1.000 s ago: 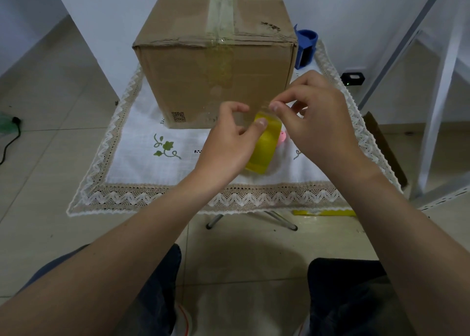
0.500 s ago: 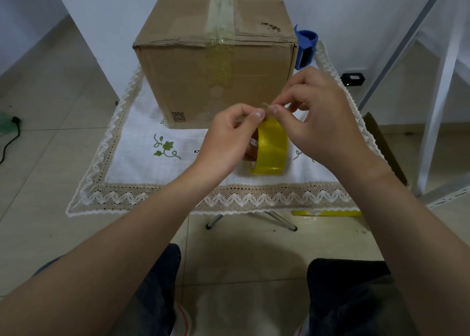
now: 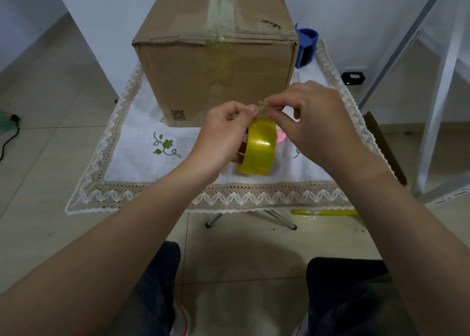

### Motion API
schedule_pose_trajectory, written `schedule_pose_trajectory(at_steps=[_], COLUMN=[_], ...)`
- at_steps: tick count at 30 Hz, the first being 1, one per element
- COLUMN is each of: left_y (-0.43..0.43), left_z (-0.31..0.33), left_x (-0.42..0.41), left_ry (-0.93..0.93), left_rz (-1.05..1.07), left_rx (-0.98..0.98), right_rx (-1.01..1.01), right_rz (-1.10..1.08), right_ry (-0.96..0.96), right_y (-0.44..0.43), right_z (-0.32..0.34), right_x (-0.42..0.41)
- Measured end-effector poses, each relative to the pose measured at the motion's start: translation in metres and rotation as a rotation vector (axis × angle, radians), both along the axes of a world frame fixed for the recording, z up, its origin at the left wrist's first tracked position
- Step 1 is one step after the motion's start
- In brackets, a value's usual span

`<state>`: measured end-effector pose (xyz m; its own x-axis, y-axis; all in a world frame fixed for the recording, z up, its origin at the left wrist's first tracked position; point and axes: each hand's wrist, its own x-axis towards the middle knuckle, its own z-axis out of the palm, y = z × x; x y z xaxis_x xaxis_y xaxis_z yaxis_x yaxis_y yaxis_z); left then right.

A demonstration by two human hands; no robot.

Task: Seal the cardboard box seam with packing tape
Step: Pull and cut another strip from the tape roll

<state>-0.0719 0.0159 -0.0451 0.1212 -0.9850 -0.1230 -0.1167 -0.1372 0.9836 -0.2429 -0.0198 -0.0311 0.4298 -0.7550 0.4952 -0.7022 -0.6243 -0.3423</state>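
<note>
A brown cardboard box point(image 3: 178, 76) stands on a small table with a white lace-edged cloth point(image 3: 142, 163). Old clear tape point(image 3: 220, 8) runs along its top seam and down the front face. In front of the box I hold a yellow roll of packing tape point(image 3: 259, 150) upright above the cloth. My left hand point(image 3: 223, 137) grips the roll, thumb at its top. My right hand point(image 3: 315, 122) pinches the crumpled free end of the tape point(image 3: 263, 107) just above the roll.
A blue tape dispenser point(image 3: 306, 48) stands behind the box's right corner. Something pink point(image 3: 279, 138) peeks from under my right hand. A white metal frame point(image 3: 440, 81) rises at the right, a flat cardboard piece point(image 3: 384, 145) leans beside the table, and my knees are below.
The roll has turned and dropped slightly in my left hand. My right fingers have closed on the tape's free end and lifted it off the roll.
</note>
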Motion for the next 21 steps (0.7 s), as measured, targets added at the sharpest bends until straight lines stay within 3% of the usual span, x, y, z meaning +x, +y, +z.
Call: schedule_pose_trajectory(at_steps=[3, 21], left_y=[0.0, 0.004], left_z=[0.001, 0.011], left_x=[0.001, 0.001], left_ry=[0.015, 0.075], left_rz=[0.006, -0.007], left_rx=[0.039, 0.128], right_rx=[0.093, -0.159], right_rz=[-0.028, 0.028], right_ry=[-0.087, -0.047], right_y=[0.001, 0.01], right_z=[0.002, 0.001], right_x=[0.001, 0.003])
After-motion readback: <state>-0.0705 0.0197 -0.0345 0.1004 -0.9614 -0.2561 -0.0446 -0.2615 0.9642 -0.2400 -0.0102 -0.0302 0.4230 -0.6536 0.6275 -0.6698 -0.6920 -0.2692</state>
